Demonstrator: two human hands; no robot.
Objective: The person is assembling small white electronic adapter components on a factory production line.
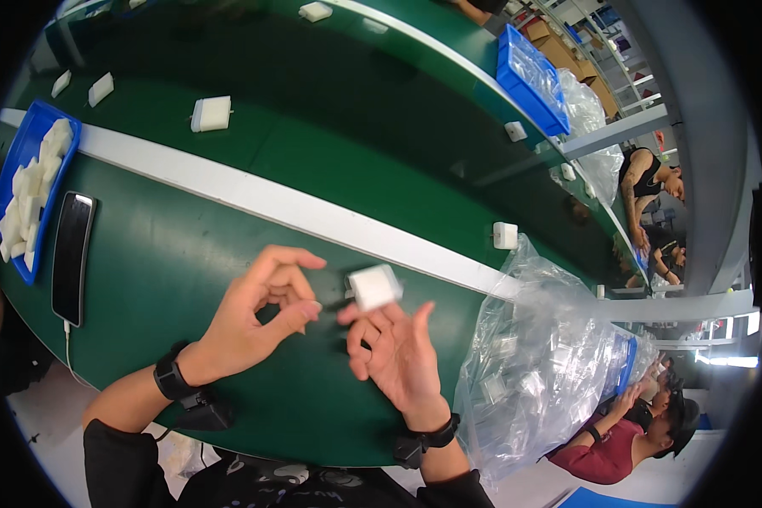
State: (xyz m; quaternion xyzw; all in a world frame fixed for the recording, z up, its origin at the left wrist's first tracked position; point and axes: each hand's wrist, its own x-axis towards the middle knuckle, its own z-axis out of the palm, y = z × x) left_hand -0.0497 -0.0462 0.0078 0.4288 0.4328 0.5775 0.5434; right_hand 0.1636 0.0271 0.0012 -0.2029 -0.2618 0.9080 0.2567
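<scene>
A white plug-adapter-like block (374, 288), smeared by motion, sits just beyond the fingertips of my right hand (395, 360). That hand is palm up, its thumb held out to the side and its fingers loosely bent. The block overlaps the fingertips, but no grip on it shows; whether they touch I cannot tell. To the left, my left hand (267, 309) hovers over the green table (161, 254), fingers curved and a gap between thumb and fingers, with nothing in it. Dark bands with small devices circle both wrists.
Beyond a pale rail (254, 196), a green conveyor belt (313, 161) carries several white blocks (211, 113). On the left are a blue tray (70, 152) of white pieces and a cabled phone (74, 254). A clear plastic bag (516, 372) lies right; co-workers (605, 444) sit beyond.
</scene>
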